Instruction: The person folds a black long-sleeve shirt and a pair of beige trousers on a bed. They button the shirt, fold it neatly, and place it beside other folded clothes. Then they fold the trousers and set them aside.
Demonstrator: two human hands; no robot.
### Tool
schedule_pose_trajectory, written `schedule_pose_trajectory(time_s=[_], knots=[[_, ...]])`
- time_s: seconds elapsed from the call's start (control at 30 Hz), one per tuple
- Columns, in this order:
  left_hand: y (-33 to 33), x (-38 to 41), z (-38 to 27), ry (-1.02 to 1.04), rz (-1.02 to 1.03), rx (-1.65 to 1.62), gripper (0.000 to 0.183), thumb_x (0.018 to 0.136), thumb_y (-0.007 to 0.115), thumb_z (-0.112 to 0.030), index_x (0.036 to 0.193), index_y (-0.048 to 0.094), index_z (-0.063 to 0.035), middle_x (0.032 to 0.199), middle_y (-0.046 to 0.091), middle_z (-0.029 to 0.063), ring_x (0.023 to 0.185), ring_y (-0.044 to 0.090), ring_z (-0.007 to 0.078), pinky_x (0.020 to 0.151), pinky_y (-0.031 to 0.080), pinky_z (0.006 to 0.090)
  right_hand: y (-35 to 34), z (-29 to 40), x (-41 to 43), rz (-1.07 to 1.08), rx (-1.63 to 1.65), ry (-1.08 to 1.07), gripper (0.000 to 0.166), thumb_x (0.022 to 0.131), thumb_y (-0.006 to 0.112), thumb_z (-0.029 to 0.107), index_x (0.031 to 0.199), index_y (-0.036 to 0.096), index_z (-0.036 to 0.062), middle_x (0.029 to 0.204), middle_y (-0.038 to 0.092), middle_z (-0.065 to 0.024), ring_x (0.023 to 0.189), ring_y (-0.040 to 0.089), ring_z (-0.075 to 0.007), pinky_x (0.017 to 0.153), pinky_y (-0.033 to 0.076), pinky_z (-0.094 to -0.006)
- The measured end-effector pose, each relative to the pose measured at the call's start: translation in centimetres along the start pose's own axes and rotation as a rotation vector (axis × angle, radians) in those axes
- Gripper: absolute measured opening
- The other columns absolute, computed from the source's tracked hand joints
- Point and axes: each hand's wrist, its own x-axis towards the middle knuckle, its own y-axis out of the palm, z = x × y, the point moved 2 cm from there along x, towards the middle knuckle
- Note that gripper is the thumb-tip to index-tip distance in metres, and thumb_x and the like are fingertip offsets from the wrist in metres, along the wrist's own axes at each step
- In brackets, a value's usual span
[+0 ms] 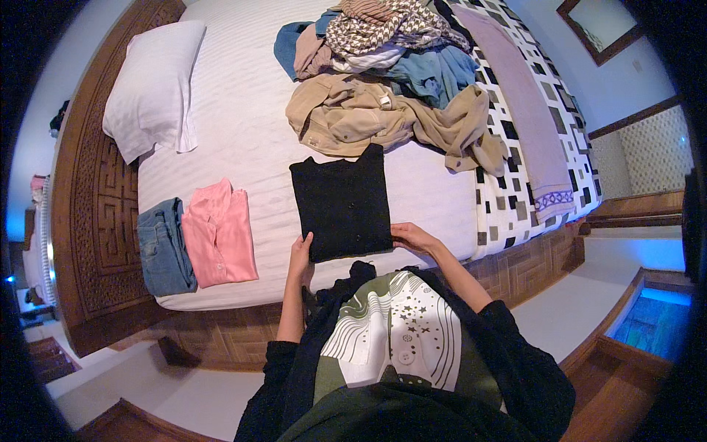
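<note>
A black garment (pixel 343 207), folded into a rough rectangle, lies on the white bed in front of me. My left hand (pixel 301 253) is at its lower left corner, with the thumb on the cloth. At its lower right edge, my right hand (pixel 413 237) has its fingertips on or just under the fabric. Beyond the black garment lies a crumpled beige garment (pixel 353 119), close to its top edge. To the left, a folded pink shirt (pixel 221 237) rests beside folded blue jeans (pixel 164 248).
A heap of clothes and a houndstooth cloth (pixel 381 30) lies at the back. A white pillow (pixel 154 88) is by the carved wooden headboard (pixel 110 193). On the right, a lilac towel (pixel 519 99) lies across a patterned blanket (pixel 505 221). The bed's wooden side is near my body.
</note>
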Motion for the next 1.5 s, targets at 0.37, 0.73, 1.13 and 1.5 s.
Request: schedule_pose_trajectory(time_s=[0.37, 0.73, 1.13, 1.5], knots=[[-0.2, 0.3, 0.7, 0.316, -0.157, 0.446, 0.031, 0.088, 0.044, -0.025, 0.099, 0.051, 0.0035, 0.088, 0.06, 0.0121, 0.08, 0.055, 0.0171, 0.074, 0.042, 0.0273, 1.2, 0.2, 0.1, -0.349, -0.093, -0.15, 0.019, 0.086, 0.045, 0.019, 0.074, 0.052, 0.0062, 0.058, 0.044, 0.0032, 0.048, 0.042, -0.006, 0.045, 0.038, -0.0199], [0.0, -1.9, -0.4, 0.332, -0.318, 0.778, 0.035, 0.085, 0.049, -0.031, 0.084, 0.049, 0.0037, 0.069, 0.054, 0.0194, 0.064, 0.052, 0.0266, 0.062, 0.041, 0.0346, 0.2, -1.4, -1.6, -0.511, -0.431, -0.192, 0.021, 0.086, 0.045, 0.028, 0.088, 0.052, 0.0073, 0.058, 0.049, 0.0012, 0.046, 0.043, -0.0069, 0.043, 0.037, -0.0209], [1.9, -2.4, -1.4, 0.523, -0.545, 0.947, 0.033, 0.084, 0.048, -0.033, 0.089, 0.05, -0.0003, 0.075, 0.054, 0.0162, 0.075, 0.054, 0.032, 0.067, 0.041, 0.0395, 3.2, 3.0, -0.5, -0.788, -0.87, -0.222, 0.04, 0.083, 0.049, 0.038, 0.091, 0.053, -0.001, 0.071, 0.059, -0.0148, 0.068, 0.059, -0.0252, 0.061, 0.044, -0.0358], [3.7, -2.6, -4.1, 0.093, -0.118, 0.225, 0.043, 0.072, 0.064, -0.029, 0.098, 0.055, 0.0042, 0.087, 0.061, 0.013, 0.077, 0.059, 0.0206, 0.071, 0.045, 0.0301, 5.9, 4.3, 0.1, -0.334, -0.232, -0.117, 0.057, 0.073, 0.064, 0.036, 0.108, 0.047, -0.0049, 0.101, 0.057, -0.0143, 0.089, 0.057, -0.0224, 0.077, 0.044, -0.0294]])
